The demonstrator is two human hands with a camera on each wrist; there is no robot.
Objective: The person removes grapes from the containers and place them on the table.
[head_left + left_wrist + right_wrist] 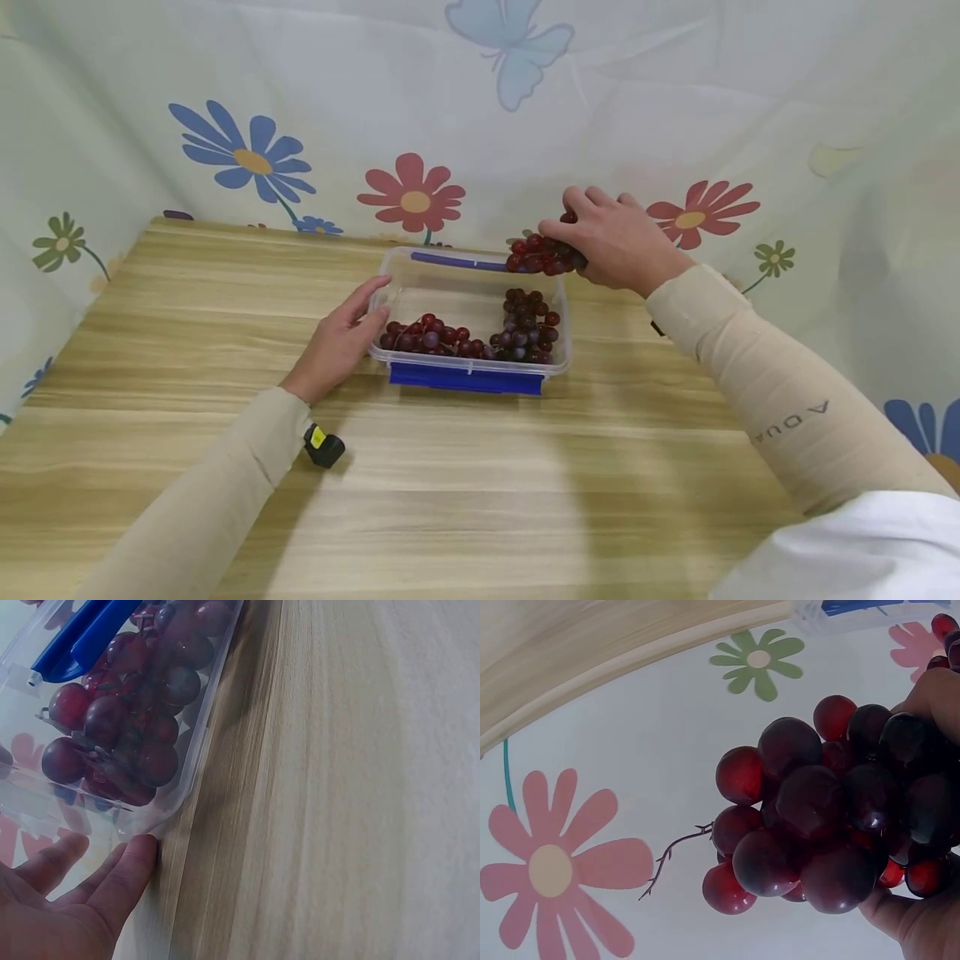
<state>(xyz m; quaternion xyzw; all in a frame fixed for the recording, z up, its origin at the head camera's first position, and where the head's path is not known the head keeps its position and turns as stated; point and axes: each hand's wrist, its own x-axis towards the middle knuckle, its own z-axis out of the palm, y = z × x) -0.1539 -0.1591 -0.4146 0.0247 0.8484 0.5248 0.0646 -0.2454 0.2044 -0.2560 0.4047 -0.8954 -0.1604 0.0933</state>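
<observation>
A clear plastic container [378,360] with blue clips stands on the table in the head view. Two bunches of dark red grapes lie inside: one bunch [427,336] along the near side, the other bunch [527,321] at the right end. My left hand [337,346] touches the container's left end with extended fingers; the left wrist view shows its fingertips [141,851] against the end wall. Above the far right corner, my right hand [618,242] grips a third bunch of grapes [810,810] from above. A thin bare stem [676,847] sticks out of that bunch.
The wood-grain table [465,500] reaches back to a hanging white cloth [360,92] printed with flowers and a butterfly. A blue clip [465,378] projects from the container's near side. A small black device [324,446] is strapped at the left wrist.
</observation>
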